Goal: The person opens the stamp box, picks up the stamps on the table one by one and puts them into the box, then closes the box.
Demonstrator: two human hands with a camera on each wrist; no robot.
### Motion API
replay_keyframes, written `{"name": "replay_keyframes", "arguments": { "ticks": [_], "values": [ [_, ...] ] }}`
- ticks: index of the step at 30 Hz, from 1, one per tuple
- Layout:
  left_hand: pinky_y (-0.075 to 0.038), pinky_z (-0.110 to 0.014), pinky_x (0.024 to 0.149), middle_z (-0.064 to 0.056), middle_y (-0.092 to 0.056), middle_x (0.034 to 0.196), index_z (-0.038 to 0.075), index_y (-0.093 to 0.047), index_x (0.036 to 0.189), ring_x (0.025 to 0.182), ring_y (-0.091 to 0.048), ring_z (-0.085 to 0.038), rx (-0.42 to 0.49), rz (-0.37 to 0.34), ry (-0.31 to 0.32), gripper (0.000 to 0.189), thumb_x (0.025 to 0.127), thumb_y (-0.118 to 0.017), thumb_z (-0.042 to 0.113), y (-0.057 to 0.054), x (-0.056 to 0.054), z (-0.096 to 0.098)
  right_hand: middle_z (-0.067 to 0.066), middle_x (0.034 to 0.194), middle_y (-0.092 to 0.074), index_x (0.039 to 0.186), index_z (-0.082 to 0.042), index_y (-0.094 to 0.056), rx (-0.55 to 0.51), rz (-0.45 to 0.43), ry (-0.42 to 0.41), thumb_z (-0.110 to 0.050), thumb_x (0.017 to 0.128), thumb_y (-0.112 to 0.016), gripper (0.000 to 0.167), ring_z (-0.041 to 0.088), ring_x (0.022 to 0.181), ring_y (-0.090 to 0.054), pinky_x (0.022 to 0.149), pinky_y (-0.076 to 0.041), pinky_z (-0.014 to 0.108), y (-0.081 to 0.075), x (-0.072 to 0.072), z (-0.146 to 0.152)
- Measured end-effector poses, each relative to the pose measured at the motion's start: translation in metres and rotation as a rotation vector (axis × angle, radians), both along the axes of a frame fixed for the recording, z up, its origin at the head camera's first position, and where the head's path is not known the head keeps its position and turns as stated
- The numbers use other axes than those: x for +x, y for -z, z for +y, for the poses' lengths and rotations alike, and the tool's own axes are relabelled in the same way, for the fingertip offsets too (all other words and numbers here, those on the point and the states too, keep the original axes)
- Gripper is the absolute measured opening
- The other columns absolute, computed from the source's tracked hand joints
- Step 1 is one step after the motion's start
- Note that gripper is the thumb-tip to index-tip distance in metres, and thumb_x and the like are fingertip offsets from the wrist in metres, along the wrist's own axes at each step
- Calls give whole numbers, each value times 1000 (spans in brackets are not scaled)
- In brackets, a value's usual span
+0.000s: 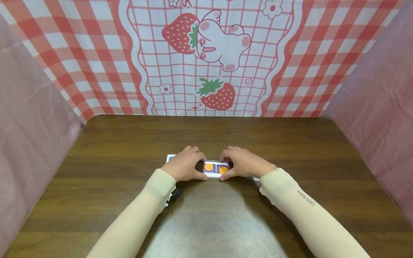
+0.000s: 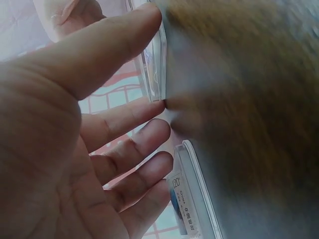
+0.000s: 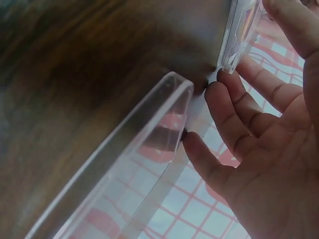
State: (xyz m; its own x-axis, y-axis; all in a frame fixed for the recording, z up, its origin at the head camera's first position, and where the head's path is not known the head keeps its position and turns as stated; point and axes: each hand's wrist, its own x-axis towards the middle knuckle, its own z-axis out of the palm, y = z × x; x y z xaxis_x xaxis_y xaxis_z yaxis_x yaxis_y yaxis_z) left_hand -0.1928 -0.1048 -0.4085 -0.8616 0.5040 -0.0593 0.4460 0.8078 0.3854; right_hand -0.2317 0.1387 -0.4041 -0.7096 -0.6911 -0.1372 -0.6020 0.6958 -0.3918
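Note:
Between my two hands lies a small flat clear case [image 1: 216,169] with a purple insert showing two orange discs. My left hand [image 1: 186,165] grips its left end, thumb on the near side and index finger at the far corner. My right hand [image 1: 244,164] holds the opposite end the same way. Beside the left hand's other fingers is a second clear case [image 2: 182,206], whose insert carries "20" and "CHINA"; the hand covers most of it in the head view. A transparent plastic lid or box [image 3: 154,134] stands beside the right hand, little finger at its corner.
Everything rests on a dark brown wooden table [image 1: 206,137]. At its back hangs a red and white checked cloth [image 1: 251,104] with strawberries. Pink cloth [image 1: 383,117] borders both sides. A dark wrist device [image 1: 175,194] shows under the left sleeve.

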Motion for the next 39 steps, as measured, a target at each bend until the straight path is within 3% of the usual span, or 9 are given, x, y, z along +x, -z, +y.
{"name": "replay_keyframes", "arguments": {
  "ticks": [14, 26, 39],
  "values": [
    [-48, -42, 99, -6, -63, 120, 13, -71, 126, 112, -55, -25, -21, 15, -3, 58, 84, -85, 49, 1, 1, -1, -1, 104, -60, 115, -13, -70, 40, 19, -2, -52, 81, -86, 54, 13, 89, -54, 81, -50, 34, -7, 6, -3],
    [-49, -41, 99, -7, -63, 122, 12, -69, 130, 113, -55, -25, -53, 18, 6, 65, 81, -86, 50, -1, 1, -2, -1, 109, -59, 124, -9, -67, 50, 61, -40, -50, 80, -87, 64, 12, 94, -56, 85, -51, 34, -4, 7, 2],
    [-49, -41, 98, -7, -63, 120, 11, -69, 129, 111, -55, -24, -59, 39, 15, 65, 80, -87, 50, 0, 1, -3, -2, 104, -57, 116, -13, -70, 53, 107, -36, -43, 80, -87, 50, 12, 90, -56, 81, -51, 34, -5, 11, 5]
  ]
}}
